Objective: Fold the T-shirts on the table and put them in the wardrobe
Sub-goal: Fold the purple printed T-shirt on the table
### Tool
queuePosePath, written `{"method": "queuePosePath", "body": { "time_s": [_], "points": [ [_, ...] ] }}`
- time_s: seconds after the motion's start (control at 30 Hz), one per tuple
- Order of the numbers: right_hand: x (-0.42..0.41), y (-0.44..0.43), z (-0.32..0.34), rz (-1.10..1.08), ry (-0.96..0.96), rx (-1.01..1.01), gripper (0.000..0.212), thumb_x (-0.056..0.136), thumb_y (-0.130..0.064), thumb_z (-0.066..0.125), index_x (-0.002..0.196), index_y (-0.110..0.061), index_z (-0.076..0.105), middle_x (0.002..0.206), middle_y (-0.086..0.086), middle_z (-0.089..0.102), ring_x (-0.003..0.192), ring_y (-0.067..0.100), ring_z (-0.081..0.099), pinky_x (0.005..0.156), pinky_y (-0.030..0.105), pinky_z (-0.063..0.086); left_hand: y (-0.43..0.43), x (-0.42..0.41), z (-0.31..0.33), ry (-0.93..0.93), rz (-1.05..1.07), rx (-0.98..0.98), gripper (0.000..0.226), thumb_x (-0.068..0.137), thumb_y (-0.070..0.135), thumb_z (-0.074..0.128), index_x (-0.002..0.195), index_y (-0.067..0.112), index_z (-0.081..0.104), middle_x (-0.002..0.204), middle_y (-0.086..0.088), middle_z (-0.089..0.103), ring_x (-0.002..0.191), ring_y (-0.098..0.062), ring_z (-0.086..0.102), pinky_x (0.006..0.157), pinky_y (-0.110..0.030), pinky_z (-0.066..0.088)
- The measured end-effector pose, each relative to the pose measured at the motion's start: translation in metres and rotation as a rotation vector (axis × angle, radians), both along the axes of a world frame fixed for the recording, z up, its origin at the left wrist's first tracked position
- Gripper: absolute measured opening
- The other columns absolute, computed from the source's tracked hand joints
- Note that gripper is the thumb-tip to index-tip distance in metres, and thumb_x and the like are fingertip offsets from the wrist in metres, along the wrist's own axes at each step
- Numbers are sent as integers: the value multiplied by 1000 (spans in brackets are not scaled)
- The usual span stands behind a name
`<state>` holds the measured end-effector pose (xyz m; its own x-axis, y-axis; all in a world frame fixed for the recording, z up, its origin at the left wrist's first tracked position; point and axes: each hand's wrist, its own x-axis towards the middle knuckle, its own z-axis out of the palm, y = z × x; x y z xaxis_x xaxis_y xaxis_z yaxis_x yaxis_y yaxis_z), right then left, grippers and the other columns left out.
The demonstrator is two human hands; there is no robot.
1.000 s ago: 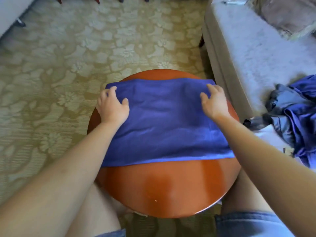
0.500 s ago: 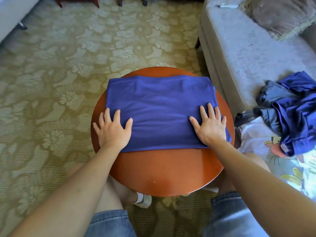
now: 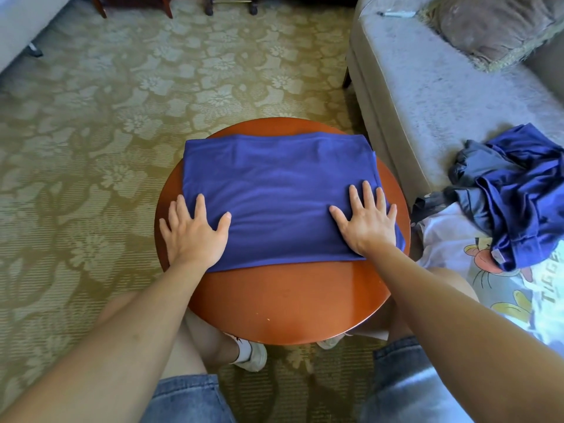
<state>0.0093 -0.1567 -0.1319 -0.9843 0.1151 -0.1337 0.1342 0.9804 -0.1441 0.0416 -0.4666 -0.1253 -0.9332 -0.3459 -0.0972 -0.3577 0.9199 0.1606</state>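
Both hands sit at the near edge of the blue T-shirt (image 3: 274,184), whereas a second ago they were at its far corners. The left hand (image 3: 195,236) and right hand (image 3: 367,227) press flat on the near corners, fingers (image 3: 367,193) straight and spread, gripping nothing. The shirt lies as a wide folded rectangle on the round wooden counter (image 3: 290,300), its far edge at the counter's rim. This looks like smoothing between folds. The next move likely calls for pinching one short side and carrying it across to halve the rectangle, edges kept aligned. Crumpled garments (image 3: 512,184) and a white printed shirt (image 3: 451,239) wait on the sofa (image 3: 427,87) to the right. No wardrobe is in view.
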Motion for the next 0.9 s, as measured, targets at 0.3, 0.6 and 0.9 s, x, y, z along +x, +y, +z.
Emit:
{"method": "queuePosePath", "body": {
  "time_s": [0.3, 0.6, 0.9],
  "points": [
    [29, 7, 0, 8, 0, 18, 77, 90, -74, 13, 154, -30, 14, 163, -1, 3, 150, 28, 0, 118, 57, 6, 1, 26, 2, -16, -32, -13, 78, 93, 69, 21, 156, 24, 10, 163, -12, 2, 150, -27, -1, 120, -48, 2],
    [32, 9, 0, 19, -5, 16, 77, 90, -73, 12, 154, -30, 14, 163, 0, 3, 150, 28, -1, 118, 57, 4, 7, 24, 15, 136, 112, 223, 78, 95, 57, 43, 155, 15, 16, 159, -11, 25, 147, -28, 18, 119, -48, 14],
    [33, 11, 0, 18, 22, 18, 76, 91, -72, 13, 153, -28, 18, 163, 0, 7, 149, 29, 2, 118, 58, 6, -4, -25, 49, -10, 391, 657, 92, 91, 23, 67, 157, 17, 3, 155, -8, 34, 134, -33, 43, 101, -39, 40]
  ]
}}
